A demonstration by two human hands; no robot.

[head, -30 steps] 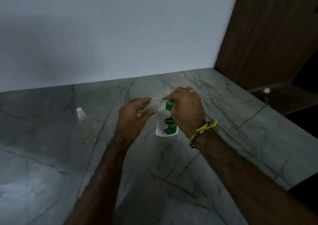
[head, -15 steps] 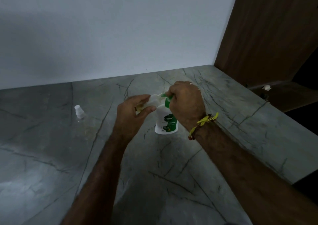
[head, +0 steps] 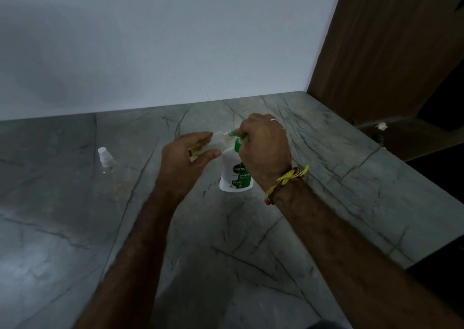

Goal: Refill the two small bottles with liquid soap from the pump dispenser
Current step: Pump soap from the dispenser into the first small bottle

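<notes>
Left hand (head: 185, 157) grips small bottle (head: 213, 142) at the spout of pump dispenser (head: 236, 175); right hand (head: 263, 147) clamps the pump head. Second bottle (head: 105, 157) stands at 9 o'clock, well apart, on marble counter (head: 326, 178).

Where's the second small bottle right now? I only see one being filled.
In the head view the other bottle sits on the countertop at far left, well apart from the left hand and the dispenser.

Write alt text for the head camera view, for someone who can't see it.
A left hand holds a small clear bottle at the green spout of a soap dispenser while the right hand grips its pump. A second small bottle stands apart on the grey marble counter.
</notes>
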